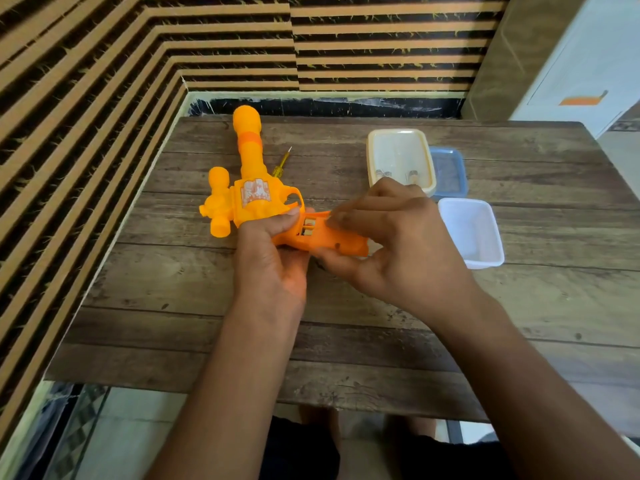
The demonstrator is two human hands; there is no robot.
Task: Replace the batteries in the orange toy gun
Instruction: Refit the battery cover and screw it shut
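Note:
The orange toy gun lies on the wooden table, barrel pointing away from me. My left hand grips the gun where body meets handle, thumb resting by the trigger guard. My right hand holds the handle's end, its fingers on an orange cover piece over the handle. A small part of the battery compartment is exposed between my hands, with metal contacts showing inside. A yellow-handled screwdriver lies on the table just right of the barrel.
A cream tray holding small items stands at the back right, with a blue lid beside it. A white plastic container stands near my right hand. Striped walls close off the left and far sides.

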